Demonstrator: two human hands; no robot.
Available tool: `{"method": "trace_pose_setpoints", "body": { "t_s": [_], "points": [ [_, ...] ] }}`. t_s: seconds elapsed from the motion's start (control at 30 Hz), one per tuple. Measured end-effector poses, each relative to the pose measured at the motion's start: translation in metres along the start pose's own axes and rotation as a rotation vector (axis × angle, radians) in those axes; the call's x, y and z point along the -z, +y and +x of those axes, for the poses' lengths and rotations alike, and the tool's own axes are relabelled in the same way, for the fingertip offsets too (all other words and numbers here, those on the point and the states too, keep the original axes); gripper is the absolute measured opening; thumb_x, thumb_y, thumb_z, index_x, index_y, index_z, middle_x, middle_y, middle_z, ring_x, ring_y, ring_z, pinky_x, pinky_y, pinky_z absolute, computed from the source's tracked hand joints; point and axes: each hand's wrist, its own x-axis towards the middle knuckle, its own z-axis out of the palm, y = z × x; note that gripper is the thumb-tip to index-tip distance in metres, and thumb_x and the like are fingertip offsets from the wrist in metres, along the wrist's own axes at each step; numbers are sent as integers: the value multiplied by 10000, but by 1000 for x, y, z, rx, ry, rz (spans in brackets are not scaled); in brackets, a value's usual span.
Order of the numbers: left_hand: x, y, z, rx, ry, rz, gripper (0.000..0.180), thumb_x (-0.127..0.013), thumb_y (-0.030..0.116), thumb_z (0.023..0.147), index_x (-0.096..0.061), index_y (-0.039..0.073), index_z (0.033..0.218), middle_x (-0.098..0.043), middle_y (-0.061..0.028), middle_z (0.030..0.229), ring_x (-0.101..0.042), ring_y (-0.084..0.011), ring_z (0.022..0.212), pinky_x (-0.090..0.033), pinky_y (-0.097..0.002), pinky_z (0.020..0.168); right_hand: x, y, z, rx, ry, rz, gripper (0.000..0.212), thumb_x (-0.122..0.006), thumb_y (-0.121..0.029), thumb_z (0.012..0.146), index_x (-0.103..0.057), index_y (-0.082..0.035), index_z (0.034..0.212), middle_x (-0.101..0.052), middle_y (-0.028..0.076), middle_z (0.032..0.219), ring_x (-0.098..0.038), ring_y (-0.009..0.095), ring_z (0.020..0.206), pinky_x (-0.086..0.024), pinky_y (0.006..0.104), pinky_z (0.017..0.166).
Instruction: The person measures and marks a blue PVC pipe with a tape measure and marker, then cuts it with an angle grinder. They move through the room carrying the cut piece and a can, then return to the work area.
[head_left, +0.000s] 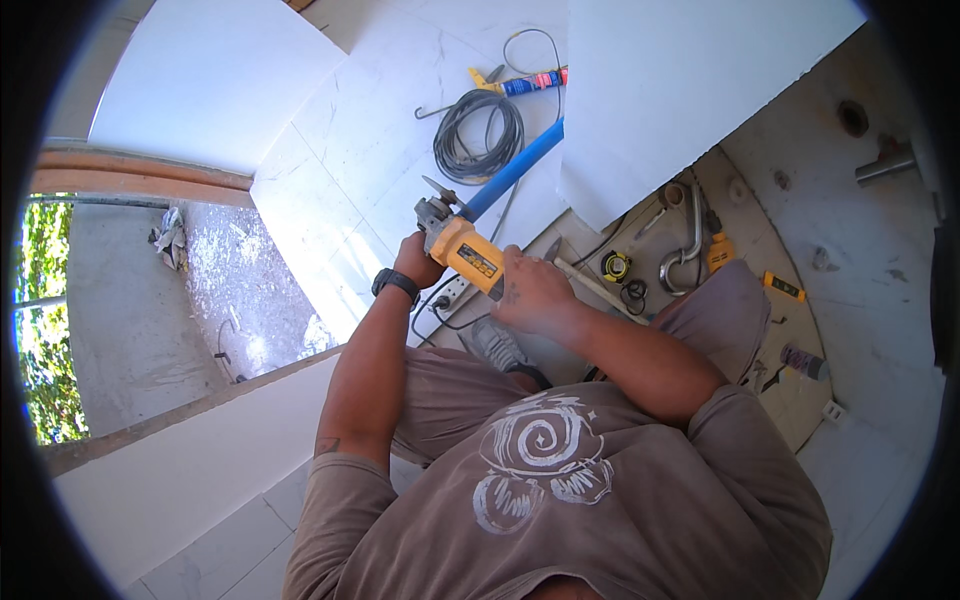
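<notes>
Both my hands are on a yellow angle grinder (468, 252) in front of me. My left hand (418, 262), with a black watch on its wrist, is closed at the grinder's grey head end; its fingers are partly hidden. My right hand (537, 293) wraps round the rear of the yellow body. The thin disc (440, 190) shows edge-on beside the head. A blue pipe (520, 170) slants from the grinder's head up to a large white panel. Whether disc and pipe touch I cannot tell. Close to my left wrist lies a white power strip (454, 290) with a black plug.
Beyond the grinder lie a coiled dark cable (477, 137) and a caulking gun (522, 84). The white panel (690, 90) juts in at upper right. To the right are a tape measure (616, 266), a chrome drain pipe (690, 255) and a yellow spirit level (785, 287). An opening (140, 310) lies left.
</notes>
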Motion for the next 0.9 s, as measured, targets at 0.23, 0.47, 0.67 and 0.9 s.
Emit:
{"method": "trace_pose_setpoints", "body": {
  "t_s": [0.23,0.47,0.67,0.9],
  "points": [
    [0,2,0,8,8,-6,417,-790,325,834,-700,-35,1024,-719,-273,1029,-690,-433,1001,-554,-448,876,3,-3,-1,-37,-17,-6,532,-761,-189,730,-510,45,1137,-708,251,1008,-716,404,980,-582,464,850],
    [0,1,0,8,20,-20,413,-788,312,836,-694,-36,1038,-719,-278,1025,-693,-432,996,-558,-447,870,1,-2,0,-27,-19,9,525,-748,-194,728,-509,51,1126,-702,261,1015,-708,408,997,-573,462,870],
    [0,4,0,22,8,-9,407,-788,308,836,-691,-41,1023,-720,-274,1016,-695,-431,989,-559,-450,865,2,-2,-1,-51,-55,22,525,-729,-228,732,-502,62,1106,-690,272,1037,-684,413,1052,-548,457,923],
    [6,13,-2,42,-27,37,405,-794,311,833,-697,-37,1016,-719,-275,1022,-693,-431,997,-558,-453,868,3,-5,-4,-51,-19,15,519,-753,-161,724,-520,51,1137,-713,252,1010,-720,399,982,-583,458,854]
  ]
}}
